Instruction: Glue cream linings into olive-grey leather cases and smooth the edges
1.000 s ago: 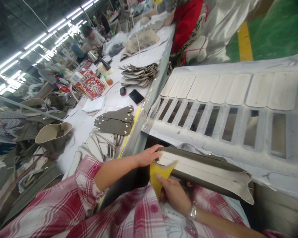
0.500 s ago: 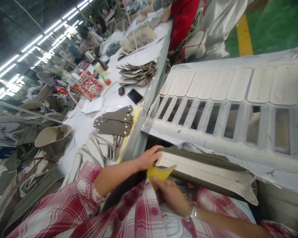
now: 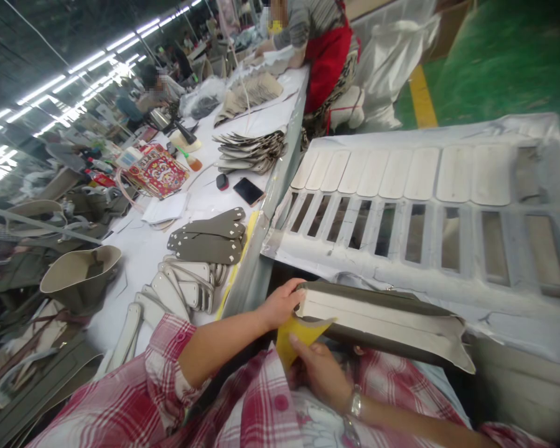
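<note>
My left hand (image 3: 282,303) is closed on the near left end of a long, dark olive bag piece (image 3: 382,314) with a cream inner face, which lies across my lap and slants down to the right. My right hand (image 3: 324,373) pinches a yellow sheet (image 3: 298,339) with a curved, pointed top edge, thumb on its face. The sheet's tip overlaps the olive piece's lower edge just below my left hand. Some fingers of my right hand are hidden beneath the sheet.
Right of me stands a white rack (image 3: 354,249) with slots and a row of pale panels (image 3: 392,171). On the left table are cream straps (image 3: 168,289), olive pieces (image 3: 210,236), a phone (image 3: 249,191) and a red patterned bag (image 3: 161,171). A co-worker in red (image 3: 329,68) bends over the far end.
My view has turned slightly to the right, showing more of the rack and of the co-worker. Both hands keep their holds, with the yellow sheet almost unmoved against the olive piece.
</note>
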The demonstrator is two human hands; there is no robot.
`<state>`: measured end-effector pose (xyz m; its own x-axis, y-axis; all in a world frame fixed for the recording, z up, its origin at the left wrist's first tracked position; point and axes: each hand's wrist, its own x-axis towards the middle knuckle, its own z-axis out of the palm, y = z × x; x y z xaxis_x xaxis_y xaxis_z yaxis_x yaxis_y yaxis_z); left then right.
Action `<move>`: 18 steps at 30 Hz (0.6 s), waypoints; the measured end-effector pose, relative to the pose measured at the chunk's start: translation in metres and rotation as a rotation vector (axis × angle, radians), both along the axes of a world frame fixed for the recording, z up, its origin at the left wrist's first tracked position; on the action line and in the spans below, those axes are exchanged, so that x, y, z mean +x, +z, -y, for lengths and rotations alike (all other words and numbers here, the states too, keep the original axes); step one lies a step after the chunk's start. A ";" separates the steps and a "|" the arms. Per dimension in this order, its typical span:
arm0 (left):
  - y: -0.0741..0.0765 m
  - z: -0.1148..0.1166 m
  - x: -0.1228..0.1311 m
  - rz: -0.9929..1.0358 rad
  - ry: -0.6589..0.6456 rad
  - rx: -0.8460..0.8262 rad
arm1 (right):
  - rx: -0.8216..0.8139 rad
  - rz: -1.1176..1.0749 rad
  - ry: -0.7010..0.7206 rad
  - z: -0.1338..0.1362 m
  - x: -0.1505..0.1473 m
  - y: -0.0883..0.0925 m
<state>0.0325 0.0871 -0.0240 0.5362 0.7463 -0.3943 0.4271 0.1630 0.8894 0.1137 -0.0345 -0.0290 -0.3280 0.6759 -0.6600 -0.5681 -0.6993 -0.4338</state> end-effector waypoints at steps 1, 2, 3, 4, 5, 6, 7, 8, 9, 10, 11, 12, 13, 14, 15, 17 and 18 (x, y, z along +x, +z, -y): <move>0.001 0.000 0.000 -0.005 0.003 0.008 | 0.000 -0.009 -0.003 0.000 0.000 0.000; 0.001 0.001 0.000 -0.012 0.004 0.015 | -0.001 -0.020 -0.002 0.001 -0.001 0.000; 0.001 0.001 0.000 -0.021 0.003 0.021 | -0.010 -0.038 -0.001 0.000 -0.003 0.000; 0.001 0.001 -0.001 -0.030 -0.002 0.022 | -0.028 -0.068 0.000 0.000 -0.004 0.000; 0.001 0.000 -0.001 -0.039 -0.013 0.016 | -0.057 -0.104 -0.004 -0.002 -0.005 0.000; 0.001 -0.001 -0.002 -0.042 -0.026 0.004 | -0.091 -0.141 -0.009 -0.003 -0.007 0.000; 0.001 -0.001 -0.002 -0.039 -0.039 -0.013 | -0.123 -0.174 -0.015 -0.004 -0.007 0.001; 0.002 -0.002 -0.003 -0.029 -0.050 -0.033 | -0.147 -0.199 -0.021 -0.006 -0.007 0.002; 0.002 -0.003 -0.003 -0.015 -0.059 -0.053 | -0.157 -0.210 -0.026 -0.007 -0.005 0.003; 0.002 -0.004 -0.003 -0.002 -0.064 -0.071 | -0.145 -0.211 -0.024 -0.008 -0.003 0.005; 0.003 -0.004 -0.003 0.008 -0.067 -0.082 | -0.117 -0.205 -0.018 -0.009 -0.001 0.007; 0.003 -0.004 -0.004 0.018 -0.065 -0.089 | -0.083 -0.197 -0.009 -0.009 0.002 0.009; 0.004 -0.004 -0.004 0.027 -0.057 -0.093 | -0.057 -0.189 -0.003 -0.009 0.005 0.011; 0.004 -0.003 -0.004 0.037 -0.048 -0.101 | -0.046 -0.183 0.005 -0.009 0.007 0.013; 0.004 -0.002 -0.005 0.049 -0.032 -0.113 | -0.050 -0.180 0.011 -0.010 0.007 0.014; 0.004 -0.001 -0.006 0.063 0.002 -0.139 | -0.092 -0.183 0.023 -0.010 0.006 0.016; 0.004 -0.001 -0.007 0.063 0.015 -0.149 | -0.122 -0.190 0.035 -0.010 0.004 0.017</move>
